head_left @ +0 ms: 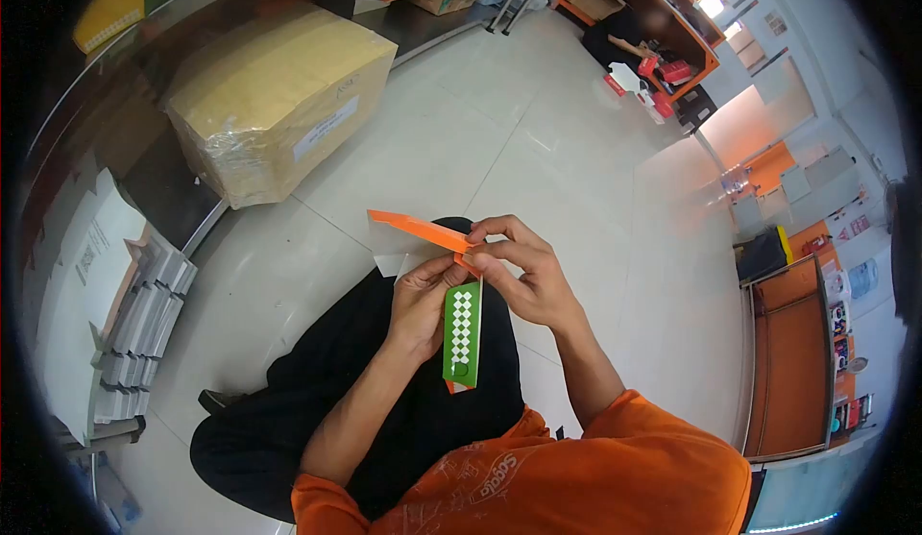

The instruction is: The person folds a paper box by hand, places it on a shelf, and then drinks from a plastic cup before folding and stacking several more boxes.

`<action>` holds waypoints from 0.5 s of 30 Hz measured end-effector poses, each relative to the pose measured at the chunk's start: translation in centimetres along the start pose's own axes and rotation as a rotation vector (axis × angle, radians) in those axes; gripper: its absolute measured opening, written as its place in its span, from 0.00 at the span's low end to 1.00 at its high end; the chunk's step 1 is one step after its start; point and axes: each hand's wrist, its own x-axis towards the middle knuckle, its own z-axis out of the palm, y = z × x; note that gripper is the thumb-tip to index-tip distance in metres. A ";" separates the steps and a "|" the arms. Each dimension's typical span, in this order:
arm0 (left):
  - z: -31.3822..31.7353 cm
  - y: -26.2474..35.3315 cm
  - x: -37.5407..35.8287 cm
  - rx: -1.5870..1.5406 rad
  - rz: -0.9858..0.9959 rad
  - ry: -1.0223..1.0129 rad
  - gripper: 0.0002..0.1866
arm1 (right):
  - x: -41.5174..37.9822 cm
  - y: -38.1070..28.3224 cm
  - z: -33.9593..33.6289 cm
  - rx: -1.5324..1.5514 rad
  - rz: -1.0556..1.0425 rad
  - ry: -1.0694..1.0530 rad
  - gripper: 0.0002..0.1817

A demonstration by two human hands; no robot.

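Cardboard piece (462, 335), thin and folded, orange and green with white diamonds, is held above the seated person's black-trousered lap (355, 362). The left hand (421, 306) pinches its middle between thumb and fingers; the right hand (526, 271) has thumb and fingertips clamped where the orange flap (418, 230) ends. Nearby, a large taped brown box (279, 103) stands on pale floor tiles (562, 170).
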 end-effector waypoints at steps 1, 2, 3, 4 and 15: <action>0.2 0.1 -0.1 0.011 -0.010 0.017 0.12 | 0.0 -0.3 0.0 -0.020 0.048 -0.004 0.06; 0.3 0.0 -0.1 0.013 -0.010 0.019 0.12 | 0.0 -0.5 0.1 -0.018 0.048 -0.002 0.06; 0.4 -0.2 0.0 0.010 0.023 0.011 0.11 | 0.1 -0.7 0.2 -0.005 0.072 0.028 0.06; 0.4 -0.4 0.0 0.006 0.056 0.005 0.11 | 0.1 -0.9 0.4 0.008 0.097 0.058 0.06; 0.7 -0.1 -0.3 -0.046 0.142 0.004 0.10 | -0.1 -0.3 2.5 0.195 0.083 0.134 0.04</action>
